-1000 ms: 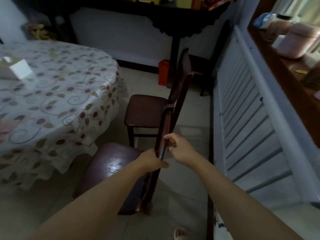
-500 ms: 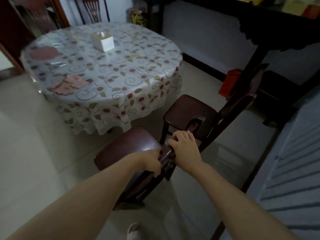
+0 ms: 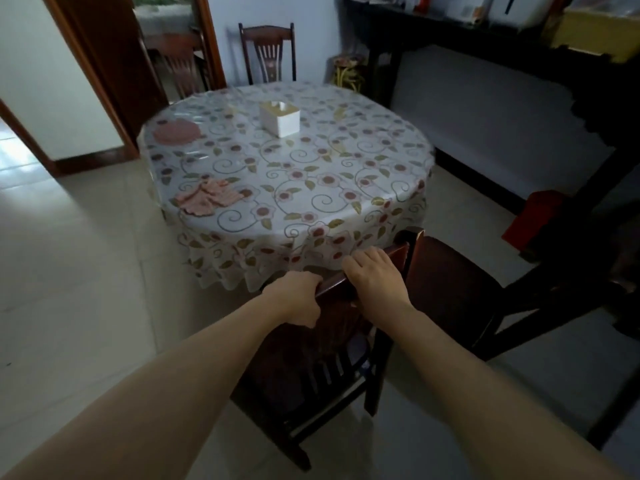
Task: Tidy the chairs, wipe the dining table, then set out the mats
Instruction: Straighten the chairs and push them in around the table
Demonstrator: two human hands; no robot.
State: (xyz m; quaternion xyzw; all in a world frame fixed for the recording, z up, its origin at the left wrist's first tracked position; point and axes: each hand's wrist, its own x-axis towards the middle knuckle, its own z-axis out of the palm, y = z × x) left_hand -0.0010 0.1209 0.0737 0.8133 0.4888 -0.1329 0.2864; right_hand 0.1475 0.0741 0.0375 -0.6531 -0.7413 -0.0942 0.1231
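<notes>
A dark wooden chair (image 3: 332,368) stands in front of me, its backrest close to the round dining table (image 3: 381,209) with a floral cloth. My left hand (image 3: 298,297) and my right hand (image 3: 375,277) both grip the chair's top rail. A second dark chair (image 3: 446,289) stands just to its right. On the table lie a crumpled pink cloth (image 3: 207,197), a round pink mat (image 3: 176,132) and a white box (image 3: 280,118).
Another chair (image 3: 268,53) stands at the table's far side, and one more (image 3: 180,64) by the doorway. A dark sideboard (image 3: 519,50) runs along the right wall, a red bin (image 3: 533,216) under it. Pale tiled floor spreads to the left.
The view has swung left from the wall side to face the table. The chair I hold has come round and closer to the table, its seat now partly under the cloth's edge.
</notes>
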